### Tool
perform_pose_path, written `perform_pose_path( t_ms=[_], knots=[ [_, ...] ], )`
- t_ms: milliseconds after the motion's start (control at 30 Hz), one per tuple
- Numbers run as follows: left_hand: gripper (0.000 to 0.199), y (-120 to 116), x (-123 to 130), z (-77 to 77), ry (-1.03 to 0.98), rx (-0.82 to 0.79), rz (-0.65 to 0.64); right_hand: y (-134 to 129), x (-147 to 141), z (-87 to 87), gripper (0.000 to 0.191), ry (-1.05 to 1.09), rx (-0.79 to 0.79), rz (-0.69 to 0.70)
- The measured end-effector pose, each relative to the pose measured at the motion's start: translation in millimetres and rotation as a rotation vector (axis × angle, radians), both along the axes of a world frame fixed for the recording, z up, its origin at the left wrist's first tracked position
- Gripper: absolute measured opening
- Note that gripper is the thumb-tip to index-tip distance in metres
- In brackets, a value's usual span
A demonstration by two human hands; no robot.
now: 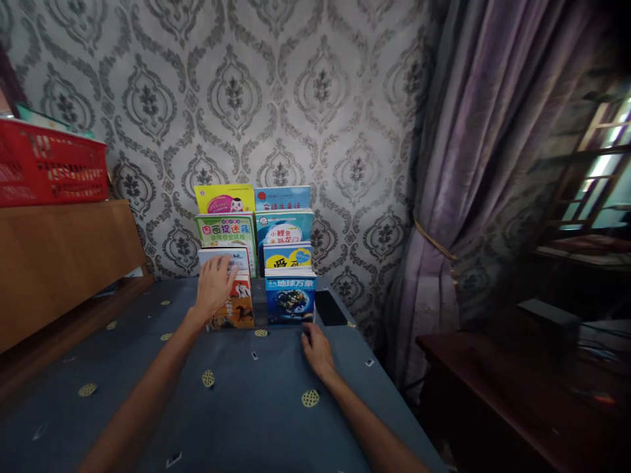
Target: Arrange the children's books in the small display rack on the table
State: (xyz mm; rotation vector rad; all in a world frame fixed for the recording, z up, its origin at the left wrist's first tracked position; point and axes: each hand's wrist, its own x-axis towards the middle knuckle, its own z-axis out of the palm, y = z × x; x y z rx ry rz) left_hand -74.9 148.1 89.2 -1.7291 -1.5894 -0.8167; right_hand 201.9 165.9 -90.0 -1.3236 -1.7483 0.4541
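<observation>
"On the patterned blue cloth (256, 407), where are the books (283, 230)?"
"Standing in two columns before the wallpapered wall (320, 131)."
"And the grip?"
"Left hand (214, 282) over the pale book (240, 259), left column; right hand (318, 351), fingers curled, at the lower corner of the blue globe book (290, 299). Whether either pinches, I cannot tell."

The left forearm (160, 378) and right forearm (365, 420) are both bare, slim and tapering.

On my feed, the left hand (213, 286) hides part of the orange horse-covered book (242, 311). The left edge crops the red plastic basket (59, 161), and I find the window (604, 164) blurred.
</observation>
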Motion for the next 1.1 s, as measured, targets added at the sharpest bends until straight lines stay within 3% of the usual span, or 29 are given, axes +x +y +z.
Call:
perform_pose_path(
  t_ms=[200,400,1100],
  knots=[
    [0.042,11.3,2.2,34.5,-0.005,0.098,0.026,0.7,-0.7,-2.0,0.031,0.01,0.008,-0.017],
    [0.042,27.6,12.5,58.4,0.047,0.051,0.005,0.2,0.3,-1.4,0.034,-0.025,0.0,-0.003],
    [0.042,40.1,13.9,66.9,0.078,-0.021,0.036,1.3,2.1,-4.2,0.034,-0.022,0.0,0.014]
  ],
)
